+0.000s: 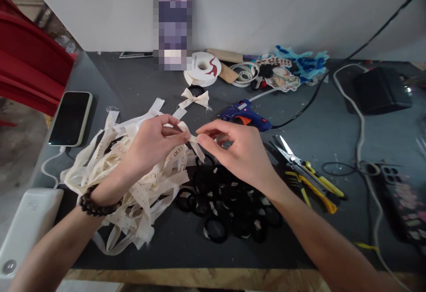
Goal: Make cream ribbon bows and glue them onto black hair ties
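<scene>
Between my two hands, above the table, is a short cream ribbon point(199, 151) with a loop at its top and a tail hanging down. My left hand point(159, 136) pinches its loop side between thumb and fingers. On the other side, the thumb and forefinger of my right hand point(229, 143) close on the ribbon's edge. Below my left hand lies a heap of cream printed ribbon strips point(133, 190). Several black hair ties point(229, 203) are piled under my right hand. Just beyond my hands sits a cream bow point(195, 98) with a black hair tie behind it.
A blue glue gun point(246, 113) lies beyond my right hand. Scissors point(293, 154) and yellow-handled cutters point(319, 190) are to the right. A ribbon spool point(203, 68) stands near the wall. At left are a phone point(71, 119) and a white power bank point(31, 225); cables cross the right side.
</scene>
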### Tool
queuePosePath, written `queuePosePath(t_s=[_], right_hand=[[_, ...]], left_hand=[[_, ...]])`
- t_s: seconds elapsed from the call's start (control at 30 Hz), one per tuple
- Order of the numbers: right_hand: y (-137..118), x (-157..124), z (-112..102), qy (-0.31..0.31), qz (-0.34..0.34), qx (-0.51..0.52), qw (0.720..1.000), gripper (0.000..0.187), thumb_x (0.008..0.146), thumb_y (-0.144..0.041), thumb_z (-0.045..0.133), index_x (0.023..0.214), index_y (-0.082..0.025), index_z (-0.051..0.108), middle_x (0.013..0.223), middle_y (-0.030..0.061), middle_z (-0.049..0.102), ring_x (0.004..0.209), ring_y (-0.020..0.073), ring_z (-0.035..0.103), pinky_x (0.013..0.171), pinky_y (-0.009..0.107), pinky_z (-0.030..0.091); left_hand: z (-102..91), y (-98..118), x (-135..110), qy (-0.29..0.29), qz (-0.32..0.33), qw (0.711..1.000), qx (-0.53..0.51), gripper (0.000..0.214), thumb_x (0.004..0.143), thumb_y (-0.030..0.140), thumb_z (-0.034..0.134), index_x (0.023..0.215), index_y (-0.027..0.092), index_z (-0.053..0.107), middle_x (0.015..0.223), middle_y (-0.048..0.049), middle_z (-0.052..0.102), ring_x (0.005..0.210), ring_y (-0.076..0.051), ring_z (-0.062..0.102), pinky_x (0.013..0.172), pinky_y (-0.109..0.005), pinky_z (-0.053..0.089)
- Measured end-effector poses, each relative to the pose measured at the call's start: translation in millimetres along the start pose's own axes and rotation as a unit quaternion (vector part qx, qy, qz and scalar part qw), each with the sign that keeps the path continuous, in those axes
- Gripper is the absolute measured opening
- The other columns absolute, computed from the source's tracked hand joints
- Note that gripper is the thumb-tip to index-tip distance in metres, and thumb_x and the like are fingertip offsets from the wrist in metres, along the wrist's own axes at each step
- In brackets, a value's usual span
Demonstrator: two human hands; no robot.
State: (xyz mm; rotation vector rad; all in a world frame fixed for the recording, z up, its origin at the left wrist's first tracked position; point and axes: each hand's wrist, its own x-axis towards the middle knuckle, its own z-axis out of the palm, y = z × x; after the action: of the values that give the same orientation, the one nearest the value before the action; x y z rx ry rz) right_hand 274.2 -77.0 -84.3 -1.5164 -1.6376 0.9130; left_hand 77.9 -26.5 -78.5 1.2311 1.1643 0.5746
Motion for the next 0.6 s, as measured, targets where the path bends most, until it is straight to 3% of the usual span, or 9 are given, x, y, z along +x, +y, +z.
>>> queuePosePath(t_s=[0.17, 0.37, 0.53, 0.6], right_hand=[[-1.0, -1.4, 3.5, 0.007, -0.014, -0.019, 1.000, 0.008, 0.091, -0.026, 0.073, 0.086, -0.024, 0.079, 0.081, -0.0012, 0.079, 0.074, 0.0163, 0.073, 0.071, 0.027, 0.055], [-0.4, -2.8, 6.0, 0.049, -0.015, -0.037, 0.998, 0.010, 0.086, -0.033, 0.080, 0.087, -0.022, 0.080, 0.079, -0.0006, 0.081, 0.071, 0.0168, 0.075, 0.068, 0.027, 0.056], [1.2, -3.9, 5.5, 0.057, -0.023, -0.031, 0.998, 0.007, 0.089, -0.025, 0.074, 0.088, -0.022, 0.081, 0.083, -0.0006, 0.081, 0.073, 0.0149, 0.076, 0.071, 0.024, 0.057], [1.9, -3.5, 4.6, 0.050, -0.003, -0.013, 0.999, 0.007, 0.089, -0.026, 0.075, 0.087, -0.022, 0.080, 0.082, 0.0001, 0.081, 0.074, 0.0154, 0.076, 0.071, 0.025, 0.057]], left_hand=[[0.7, -1.7, -1.6, -0.021, 0.043, 0.993, 0.110, 0.021, 0.088, 0.037, 0.073, 0.089, 0.016, 0.076, 0.086, -0.0053, 0.076, 0.076, -0.016, 0.067, 0.066, -0.027, 0.047], [2.3, -1.6, -4.2, -0.028, 0.085, 0.980, 0.179, 0.017, 0.094, 0.031, 0.066, 0.093, 0.019, 0.079, 0.085, -0.0029, 0.078, 0.073, -0.016, 0.068, 0.062, -0.027, 0.047], [9.8, 1.6, -7.2, 0.001, 0.144, 0.965, 0.221, 0.003, 0.092, 0.020, 0.068, 0.095, 0.019, 0.069, 0.092, -0.0015, 0.077, 0.087, -0.017, 0.075, 0.073, -0.026, 0.052], [10.9, 0.3, -7.2, 0.012, 0.156, 0.964, 0.217, 0.010, 0.091, 0.015, 0.068, 0.096, 0.020, 0.060, 0.090, 0.0001, 0.074, 0.088, -0.017, 0.075, 0.072, -0.026, 0.052]])
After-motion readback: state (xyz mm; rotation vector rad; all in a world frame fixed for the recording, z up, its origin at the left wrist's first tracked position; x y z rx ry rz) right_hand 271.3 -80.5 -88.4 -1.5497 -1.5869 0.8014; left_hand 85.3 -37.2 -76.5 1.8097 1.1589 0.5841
